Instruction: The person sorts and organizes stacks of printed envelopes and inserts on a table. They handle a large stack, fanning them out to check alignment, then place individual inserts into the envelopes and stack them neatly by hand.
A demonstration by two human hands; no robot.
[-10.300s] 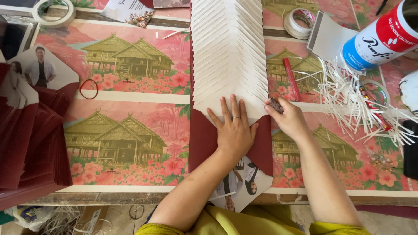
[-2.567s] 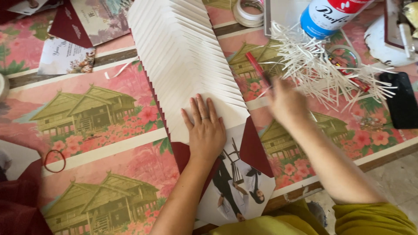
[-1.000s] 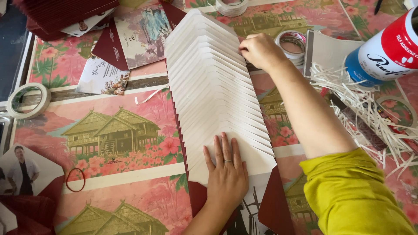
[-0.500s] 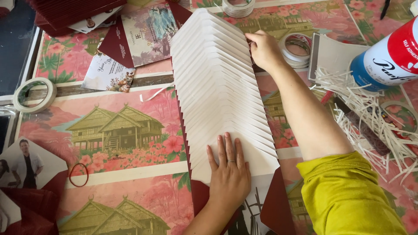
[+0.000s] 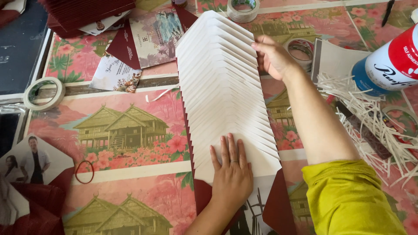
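While the left hand (image 5: pixel 230 174) presses flat and open on the near end of the long fanned row of white paper flaps (image 5: pixel 224 91) along the flower-patterned table's (image 5: pixel 122 126) middle, the right hand (image 5: pixel 272 56) grips its far edge, apparently straightening; the fanning looks nearly done.

I have one view only, worn on the head, looking steeply down and close over the table (image 5: pixel 130 174); my left hand (image 5: pixel 231 173) sits bottom centre, my right hand (image 5: pixel 273 56) beyond it, upper right.
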